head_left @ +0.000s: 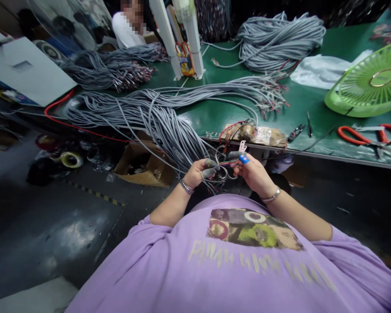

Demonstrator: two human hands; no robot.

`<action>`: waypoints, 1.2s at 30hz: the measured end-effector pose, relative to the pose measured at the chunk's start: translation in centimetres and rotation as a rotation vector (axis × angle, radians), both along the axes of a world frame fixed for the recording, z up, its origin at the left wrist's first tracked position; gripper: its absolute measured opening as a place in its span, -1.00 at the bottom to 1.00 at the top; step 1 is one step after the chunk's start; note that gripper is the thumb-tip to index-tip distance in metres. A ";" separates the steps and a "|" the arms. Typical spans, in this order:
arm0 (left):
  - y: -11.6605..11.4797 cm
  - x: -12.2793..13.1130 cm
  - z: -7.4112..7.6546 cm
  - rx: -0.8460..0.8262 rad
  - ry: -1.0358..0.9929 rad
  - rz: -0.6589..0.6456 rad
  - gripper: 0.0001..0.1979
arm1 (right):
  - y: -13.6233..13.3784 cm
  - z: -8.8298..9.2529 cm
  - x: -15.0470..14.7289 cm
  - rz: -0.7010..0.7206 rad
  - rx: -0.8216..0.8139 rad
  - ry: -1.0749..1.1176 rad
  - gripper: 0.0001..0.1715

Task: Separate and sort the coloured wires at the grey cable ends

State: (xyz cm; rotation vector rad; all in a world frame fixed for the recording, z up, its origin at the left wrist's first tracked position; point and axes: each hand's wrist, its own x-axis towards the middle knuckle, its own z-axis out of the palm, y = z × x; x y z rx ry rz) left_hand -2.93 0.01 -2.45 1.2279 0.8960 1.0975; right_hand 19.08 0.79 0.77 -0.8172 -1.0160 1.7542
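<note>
My left hand (200,172), with grey coverings on its fingertips, pinches the end of a grey cable whose thin coloured wires (226,163) fan out to the right. Those wires reach my right hand (252,171), closed on them with thumb and fingers; a blue wrap covers one fingertip. A thick bundle of grey cables (169,126) droops over the table edge down to my hands. Just beyond my right hand, a small pale perforated piece (242,146) stands by a wooden block (267,135) bearing a brownish lump and wires.
On the green table (221,117) lie red-handled scissors (371,135), small black cutters (295,132), a green fan (368,82) and a coiled cable pile (280,41). A white post (195,43) rises mid-table. Below stands a cardboard box (143,165). A person (126,30) sits across.
</note>
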 end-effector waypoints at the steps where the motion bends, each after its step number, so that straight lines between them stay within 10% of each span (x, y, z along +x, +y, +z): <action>1: 0.0 0.0 -0.1 0.002 0.001 0.015 -0.59 | -0.3 0.0 0.2 0.033 -0.004 0.018 -0.60; 5: -0.1 0.4 0.4 0.004 0.013 0.024 -0.60 | -1.0 0.4 0.4 0.160 -0.005 0.062 -0.45; 36: -0.6 3.1 0.2 0.042 0.042 0.288 -0.61 | -1.5 -0.3 -2.3 -0.229 0.189 -0.036 -0.46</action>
